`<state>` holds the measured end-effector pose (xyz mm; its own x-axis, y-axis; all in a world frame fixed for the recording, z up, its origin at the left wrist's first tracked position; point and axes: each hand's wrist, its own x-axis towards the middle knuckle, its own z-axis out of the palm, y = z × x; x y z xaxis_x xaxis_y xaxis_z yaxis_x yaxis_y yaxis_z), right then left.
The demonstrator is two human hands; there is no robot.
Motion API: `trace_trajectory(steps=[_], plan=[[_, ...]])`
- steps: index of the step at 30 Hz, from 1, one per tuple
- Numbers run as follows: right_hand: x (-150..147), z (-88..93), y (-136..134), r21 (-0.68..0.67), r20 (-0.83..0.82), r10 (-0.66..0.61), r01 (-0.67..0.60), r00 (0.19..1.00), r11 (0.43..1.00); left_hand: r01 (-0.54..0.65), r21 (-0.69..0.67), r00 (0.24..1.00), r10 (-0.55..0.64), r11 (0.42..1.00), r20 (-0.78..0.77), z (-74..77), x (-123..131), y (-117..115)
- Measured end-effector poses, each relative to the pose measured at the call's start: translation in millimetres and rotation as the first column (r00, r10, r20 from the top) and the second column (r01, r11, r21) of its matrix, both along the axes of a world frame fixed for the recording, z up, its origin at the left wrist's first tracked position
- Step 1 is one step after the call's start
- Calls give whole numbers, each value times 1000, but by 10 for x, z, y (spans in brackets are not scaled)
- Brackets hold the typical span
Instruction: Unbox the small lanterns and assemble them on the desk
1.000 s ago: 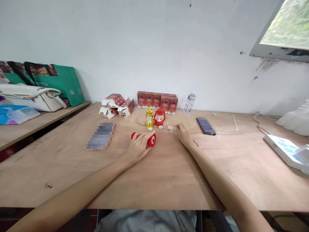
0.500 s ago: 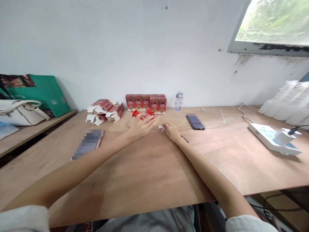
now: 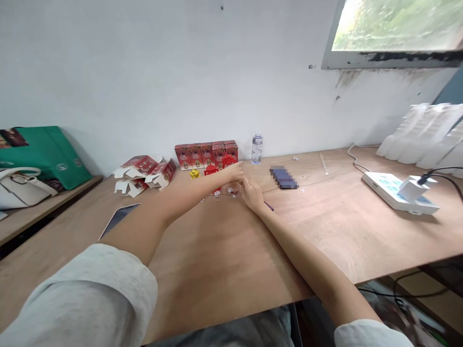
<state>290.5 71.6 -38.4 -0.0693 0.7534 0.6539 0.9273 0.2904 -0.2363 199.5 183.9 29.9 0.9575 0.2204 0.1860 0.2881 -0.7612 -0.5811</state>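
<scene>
Since the left hand [image 3: 235,171] shifted, it adjoins the right hand [image 3: 252,194].

A pale wall [image 3: 144,72] rises behind a brown wooden table [image 3: 202,270] spanning the lower frame, with a second wooden surface [image 3: 61,200] at far left. At upper right, blurred greenery [image 3: 408,24] fills a bright window [image 3: 376,29] above a blackened sill [image 3: 394,59]; brownish stains [image 3: 347,77] streak below.

Workroom, seemingly – plain wooden table [image 3: 217,260], pitted white wall [image 3: 144,77], power strip [image 3: 379,184], lined-up red boxes [image 3: 207,155].
</scene>
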Motion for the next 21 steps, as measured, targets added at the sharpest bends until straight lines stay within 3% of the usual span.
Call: trace_trajectory(steps=[4, 12, 16, 21], plan=[[17, 17, -14, -57, -39, -71, 69, 997, 996, -48, -88, 983, 31, 995, -180, -98, -8, 3], [-5, 72, -56, -217, 52, -169, 176, 984, 960, -113, -153, 955, 65, 982, -289, -128, -28, -210], [-23, 107, -84, -253, 105, -169, 190, 980, 948, -133, -142, 933, 76, 981, -352, 8, -17, -265], [-37, 117, -94, -260, 147, -159, 193, 976, 946, -189, -125, 908, 125, 974, -400, 345, -50, -262]])
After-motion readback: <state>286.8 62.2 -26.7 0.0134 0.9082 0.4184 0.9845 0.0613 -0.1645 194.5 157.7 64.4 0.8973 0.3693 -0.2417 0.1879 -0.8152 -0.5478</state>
